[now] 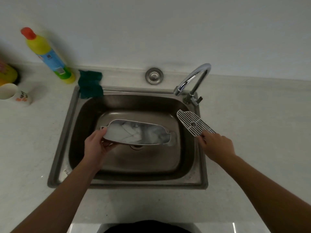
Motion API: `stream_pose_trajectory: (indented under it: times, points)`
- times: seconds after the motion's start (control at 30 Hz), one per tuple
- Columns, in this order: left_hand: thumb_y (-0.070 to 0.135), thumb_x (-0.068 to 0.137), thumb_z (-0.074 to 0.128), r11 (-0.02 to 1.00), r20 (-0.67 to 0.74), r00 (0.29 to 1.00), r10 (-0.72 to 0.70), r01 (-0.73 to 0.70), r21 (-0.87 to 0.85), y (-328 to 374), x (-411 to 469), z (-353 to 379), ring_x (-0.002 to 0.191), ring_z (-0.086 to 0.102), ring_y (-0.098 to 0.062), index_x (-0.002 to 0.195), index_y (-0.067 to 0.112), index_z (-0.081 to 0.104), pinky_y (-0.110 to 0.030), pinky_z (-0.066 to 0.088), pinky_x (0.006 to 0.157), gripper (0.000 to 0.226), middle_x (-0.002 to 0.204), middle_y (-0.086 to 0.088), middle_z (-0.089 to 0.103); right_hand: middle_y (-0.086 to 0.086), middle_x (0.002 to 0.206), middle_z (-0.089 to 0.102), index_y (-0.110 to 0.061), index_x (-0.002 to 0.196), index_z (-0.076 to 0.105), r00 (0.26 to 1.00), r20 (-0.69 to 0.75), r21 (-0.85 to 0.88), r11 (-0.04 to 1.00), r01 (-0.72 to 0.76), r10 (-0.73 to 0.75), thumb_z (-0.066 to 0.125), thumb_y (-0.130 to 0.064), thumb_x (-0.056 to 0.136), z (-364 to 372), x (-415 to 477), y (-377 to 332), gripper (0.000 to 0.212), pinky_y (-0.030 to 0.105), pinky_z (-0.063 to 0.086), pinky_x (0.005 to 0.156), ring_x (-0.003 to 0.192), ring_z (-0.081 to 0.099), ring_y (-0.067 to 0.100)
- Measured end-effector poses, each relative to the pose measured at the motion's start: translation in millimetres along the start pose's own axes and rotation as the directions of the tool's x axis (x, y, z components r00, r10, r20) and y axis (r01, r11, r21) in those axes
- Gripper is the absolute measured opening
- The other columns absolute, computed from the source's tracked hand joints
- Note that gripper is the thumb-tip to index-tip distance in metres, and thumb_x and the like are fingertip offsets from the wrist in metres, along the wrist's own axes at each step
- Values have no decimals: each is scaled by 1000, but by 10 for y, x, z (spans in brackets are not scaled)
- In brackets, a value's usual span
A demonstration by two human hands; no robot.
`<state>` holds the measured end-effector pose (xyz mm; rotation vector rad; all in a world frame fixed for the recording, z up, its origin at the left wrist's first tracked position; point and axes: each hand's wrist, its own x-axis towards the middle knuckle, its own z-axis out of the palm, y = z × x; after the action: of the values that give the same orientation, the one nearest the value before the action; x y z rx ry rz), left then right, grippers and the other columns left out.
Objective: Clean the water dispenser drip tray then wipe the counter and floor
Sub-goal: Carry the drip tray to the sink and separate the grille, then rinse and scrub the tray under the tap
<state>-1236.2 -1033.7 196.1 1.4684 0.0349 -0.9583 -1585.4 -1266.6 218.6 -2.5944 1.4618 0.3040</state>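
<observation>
Tray [117,134] in left fingers [101,133], grille [191,122] in right fingers [203,140]

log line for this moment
step: drip tray apart from grille | left hand: holds tray over sink | right hand: holds grille by right rim | faucet: no stream | green cloth: sink's back-left corner

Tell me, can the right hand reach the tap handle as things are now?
Probably yes, though not freely. The tap handle sits just beyond the right hand, and only the slotted grate, gripped by that same hand, lies between. It would likely need to put the grate down first.
</observation>
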Motion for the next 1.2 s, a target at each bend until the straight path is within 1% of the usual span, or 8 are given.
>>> stream_pose_trajectory:
  times: [0.23,0.4,0.57,0.7,0.83,0.9,1.07,1.2]
  points:
    - [48,81,76,980,27,989,146,-148,130,90,-115,16,109,72,-27,107,26,75,-44,63,85,34,106,3,75,-9,54,50,-31,83,36,994,-99,-35,998,-42,39,31,-54,105,311,-61,294,33,20,34,38,39,49,2]
    - [47,82,75,909,123,942,313,-335,249,301,-290,160,110,71,-25,109,25,72,-39,63,82,35,111,-1,73,-9,51,48,-31,83,31,991,-121,-44,997,-65,59,27,-57,102,397,-40,303,32,19,31,37,36,47,2]
    - [29,87,78,548,357,757,548,-647,531,505,-488,348,107,67,-1,123,28,63,-11,54,79,39,109,14,70,-10,50,48,-31,84,31,992,-91,-72,993,-93,86,43,-50,103,490,-59,401,29,18,27,35,35,46,2]
    - [30,82,81,281,569,611,551,-778,563,682,-595,439,113,57,19,132,38,51,-2,46,89,59,120,31,58,-10,53,50,-31,85,32,989,-89,-8,993,-116,115,42,-50,103,493,-52,393,28,19,32,37,38,49,4]
    - [44,76,82,2,723,534,438,-805,593,773,-543,387,103,61,7,143,27,52,-9,47,89,76,121,11,68,-9,55,51,-31,85,30,984,-85,54,987,-149,154,41,-49,103,486,-69,375,28,19,32,38,39,50,4]
    - [45,74,83,-45,732,532,425,-796,604,754,-504,359,100,60,7,144,26,52,-9,46,90,79,119,10,70,-8,57,52,-30,86,31,981,-67,76,982,-175,181,41,-50,103,483,-81,375,28,21,37,39,41,52,5]
    - [32,84,78,346,491,653,576,-739,577,616,-458,308,107,63,12,129,39,54,-4,49,85,52,110,31,64,-7,61,54,-27,92,33,961,-70,135,957,-257,268,44,-57,98,322,-103,300,33,22,37,41,45,54,8]
    - [46,87,70,790,121,864,488,-497,358,434,-442,224,104,70,-10,114,40,66,-21,61,73,28,111,15,71,-10,59,53,-31,98,36,939,-172,276,929,-245,299,45,-59,97,-24,164,72,29,19,33,43,43,53,7]
